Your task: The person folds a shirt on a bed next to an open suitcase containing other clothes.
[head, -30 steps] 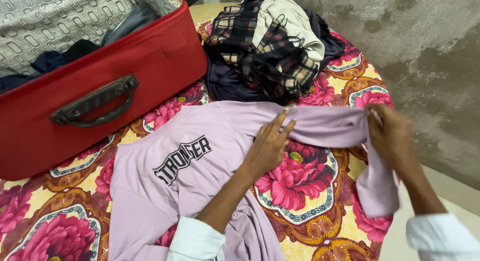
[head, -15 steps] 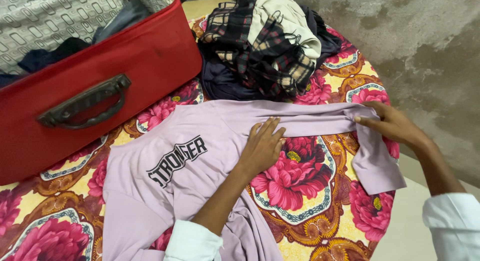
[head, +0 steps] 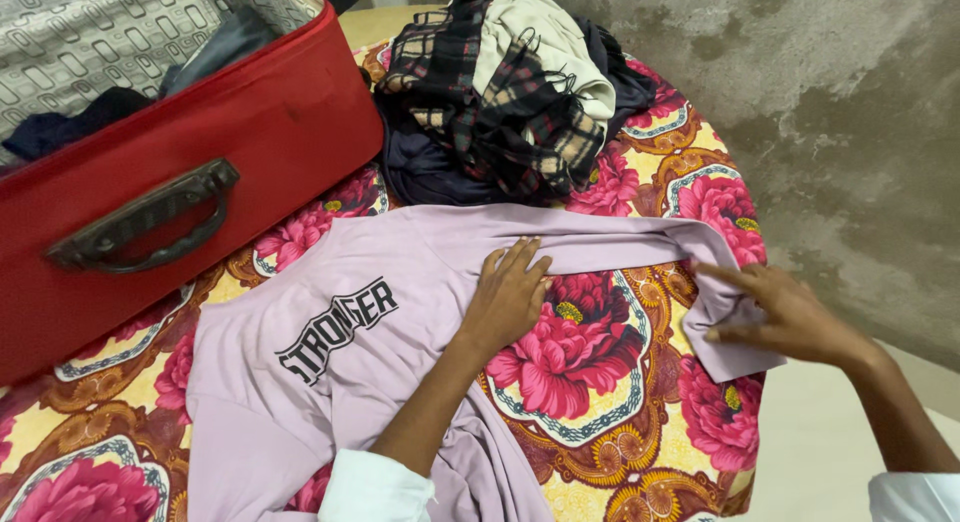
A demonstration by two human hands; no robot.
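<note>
— On the bed (head: 600,422), what lay under the hands?

— Its flowered cover carried a lilac long-sleeved shirt (head: 330,372), spread flat with dark lettering on the chest. One sleeve (head: 620,247) ran out to the right, bent downward near the bed's edge and ended at a cuff.

— And the left hand (head: 507,297)?

— It rested palm down on the shirt where that sleeve met the body, fingers (head: 520,260) straight and close together, gripping nothing.

— The right hand (head: 785,312)?

— It was at the sleeve's far end, fingers partly spread, the fingertips on the fabric by the cuff. I could not tell whether any cloth was pinched between them.

— What else was around?

— A red suitcase (head: 200,152) stood open at the upper left, touching the shirt's far edge or nearly so, with dark clothes inside. Just beyond the shirt sat a pile of clothes (head: 500,92), plaid, cream and navy. A rough grey wall (head: 850,132) rose on the right.
</note>
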